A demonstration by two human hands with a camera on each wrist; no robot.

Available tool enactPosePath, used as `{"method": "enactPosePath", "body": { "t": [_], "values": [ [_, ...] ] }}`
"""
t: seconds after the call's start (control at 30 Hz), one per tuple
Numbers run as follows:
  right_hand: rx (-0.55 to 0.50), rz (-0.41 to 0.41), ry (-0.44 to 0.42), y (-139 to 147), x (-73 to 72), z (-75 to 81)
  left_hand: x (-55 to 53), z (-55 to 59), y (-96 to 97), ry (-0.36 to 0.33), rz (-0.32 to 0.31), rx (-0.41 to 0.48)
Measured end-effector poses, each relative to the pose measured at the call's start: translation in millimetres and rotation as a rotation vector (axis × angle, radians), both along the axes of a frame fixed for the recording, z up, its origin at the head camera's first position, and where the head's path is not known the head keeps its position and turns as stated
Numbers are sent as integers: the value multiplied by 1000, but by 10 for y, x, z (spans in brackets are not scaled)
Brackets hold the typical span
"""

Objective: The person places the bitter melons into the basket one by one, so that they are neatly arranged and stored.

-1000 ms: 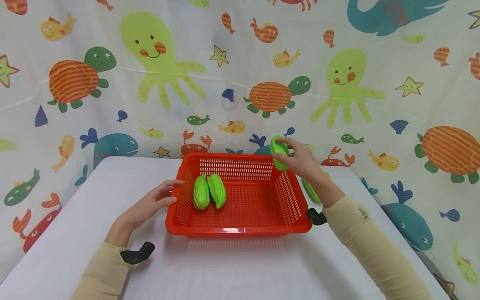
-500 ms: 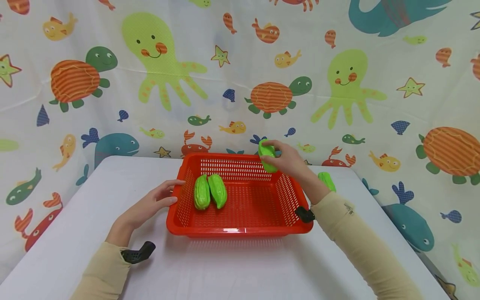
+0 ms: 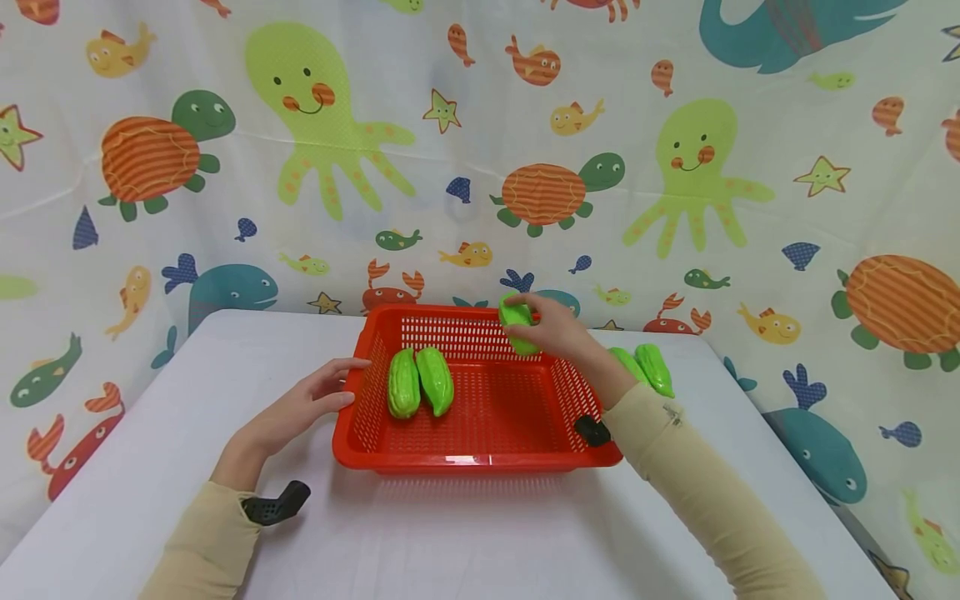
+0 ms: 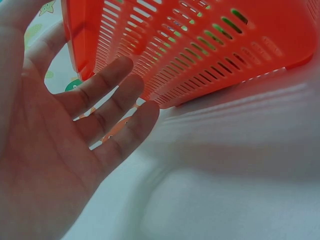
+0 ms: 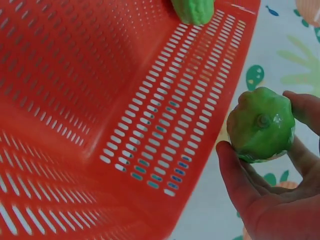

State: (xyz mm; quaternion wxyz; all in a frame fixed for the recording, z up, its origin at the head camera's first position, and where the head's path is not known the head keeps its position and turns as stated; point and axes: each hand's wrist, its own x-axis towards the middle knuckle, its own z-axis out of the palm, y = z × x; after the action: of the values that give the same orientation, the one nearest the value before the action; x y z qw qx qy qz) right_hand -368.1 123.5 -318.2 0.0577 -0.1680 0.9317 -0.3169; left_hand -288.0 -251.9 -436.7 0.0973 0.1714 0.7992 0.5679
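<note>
A red slotted plastic basket (image 3: 480, 460) stands on the table. Two ridged green bitter melons, one (image 3: 404, 385) beside the other (image 3: 435, 381), lie in its left part. My right hand (image 3: 558, 327) pinches a third bitter melon (image 3: 519, 325) between thumb and fingers, raised over the basket's back right part. In the right wrist view this held bitter melon (image 5: 262, 124) shows its stem end. My left hand (image 3: 303, 406) is at the basket's left rim with fingers loosely extended; in the left wrist view the fingers (image 4: 125, 125) lie by the slotted wall.
More bitter melons (image 3: 655, 370) lie on the white table (image 3: 480, 542) to the right of the basket, partly behind my right forearm. A curtain (image 3: 480, 125) printed with sea animals hangs behind the table. Each wrist wears a small black camera (image 3: 277, 504).
My right hand has moved left and slightly down with the bitter melon, from the back right corner to over the basket. More of the bitter melons on the right shows. My left hand stays put.
</note>
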Motion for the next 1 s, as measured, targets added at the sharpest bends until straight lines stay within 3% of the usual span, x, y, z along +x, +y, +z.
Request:
{"method": "enactPosePath", "body": {
  "t": [0.43,1.0],
  "values": [
    [1,49,-28,-137,-50,-117,-8,-10,-6,3,-1,4],
    [13,117,-38,-186,-9,-148,-4,-14,-4,-2,4,4]
  ]
}}
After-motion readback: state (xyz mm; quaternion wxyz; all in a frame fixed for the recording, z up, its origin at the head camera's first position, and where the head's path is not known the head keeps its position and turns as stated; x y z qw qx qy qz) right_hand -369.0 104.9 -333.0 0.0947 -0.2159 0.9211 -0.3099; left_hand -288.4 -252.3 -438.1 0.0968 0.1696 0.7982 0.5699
